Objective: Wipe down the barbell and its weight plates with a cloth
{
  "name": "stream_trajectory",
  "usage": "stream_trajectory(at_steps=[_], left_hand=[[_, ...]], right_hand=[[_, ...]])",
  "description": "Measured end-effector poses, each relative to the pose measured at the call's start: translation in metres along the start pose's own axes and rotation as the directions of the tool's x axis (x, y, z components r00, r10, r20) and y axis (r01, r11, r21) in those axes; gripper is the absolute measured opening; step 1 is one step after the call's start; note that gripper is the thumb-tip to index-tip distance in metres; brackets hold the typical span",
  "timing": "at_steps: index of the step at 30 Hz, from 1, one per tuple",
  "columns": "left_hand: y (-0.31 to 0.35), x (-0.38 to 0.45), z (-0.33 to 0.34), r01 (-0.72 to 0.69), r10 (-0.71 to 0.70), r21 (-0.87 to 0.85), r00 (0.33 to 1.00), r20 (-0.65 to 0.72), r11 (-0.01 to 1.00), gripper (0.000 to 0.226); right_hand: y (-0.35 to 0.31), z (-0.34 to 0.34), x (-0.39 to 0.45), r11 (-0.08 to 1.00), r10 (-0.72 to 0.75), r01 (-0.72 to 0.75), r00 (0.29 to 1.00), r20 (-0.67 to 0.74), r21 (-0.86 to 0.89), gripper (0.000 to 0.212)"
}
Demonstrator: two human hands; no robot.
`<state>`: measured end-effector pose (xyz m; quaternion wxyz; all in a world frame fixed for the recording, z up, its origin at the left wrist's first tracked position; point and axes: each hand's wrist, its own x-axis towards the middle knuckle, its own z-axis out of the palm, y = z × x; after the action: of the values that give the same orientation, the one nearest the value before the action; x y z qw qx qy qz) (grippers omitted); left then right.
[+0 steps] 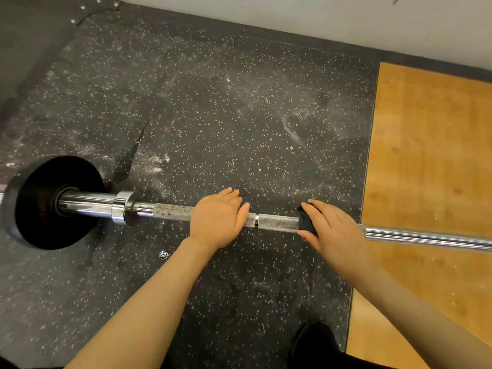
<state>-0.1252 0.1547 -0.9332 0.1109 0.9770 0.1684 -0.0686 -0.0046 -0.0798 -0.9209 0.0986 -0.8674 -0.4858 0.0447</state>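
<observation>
A chrome barbell (277, 221) lies across the speckled rubber floor, running left to right. A black weight plate (40, 206) sits on its left sleeve, beside a chrome collar (123, 210). My left hand (217, 221) rests flat on the knurled shaft, fingers straight. To its right, my right hand (331, 227) wraps a dark cloth (307, 222) around the shaft. The knurling left of my left hand shows rusty specks. The bar's right end runs out of view.
Black rubber matting (213, 115) with chalk smears covers most of the floor. A wooden platform (431, 161) lies to the right, under the bar. A pale wall (319, 20) runs along the top. My dark shoe (314, 339) shows near the bottom.
</observation>
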Motion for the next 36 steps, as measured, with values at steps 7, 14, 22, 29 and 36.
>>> stream_trajectory(at_steps=[7,14,22,29,36], left_hand=[[-0.004,0.026,-0.006,0.006,-0.007,0.022,1.000,0.014,1.000,0.060],[-0.006,0.031,-0.007,0.010,-0.011,0.025,0.999,0.033,1.000,0.062],[-0.003,0.030,-0.008,0.011,-0.011,-0.010,0.999,-0.040,1.000,0.066],[-0.006,0.032,-0.005,0.004,-0.005,-0.014,0.999,-0.045,1.000,0.060],[-0.008,0.034,-0.004,-0.006,0.007,0.027,0.999,-0.035,1.000,0.058]], right_hand=[[-0.014,0.007,0.031,0.999,-0.045,0.045,0.997,-0.062,0.011,0.056],[-0.007,0.008,0.034,0.998,-0.051,0.051,0.999,0.002,-0.034,0.051],[-0.004,0.004,0.031,0.999,0.035,-0.034,0.999,0.009,-0.023,0.054],[-0.026,0.012,0.045,1.000,-0.007,0.006,0.999,-0.034,-0.006,0.049],[-0.002,0.013,0.028,0.998,0.048,-0.049,0.998,-0.042,-0.026,0.052]])
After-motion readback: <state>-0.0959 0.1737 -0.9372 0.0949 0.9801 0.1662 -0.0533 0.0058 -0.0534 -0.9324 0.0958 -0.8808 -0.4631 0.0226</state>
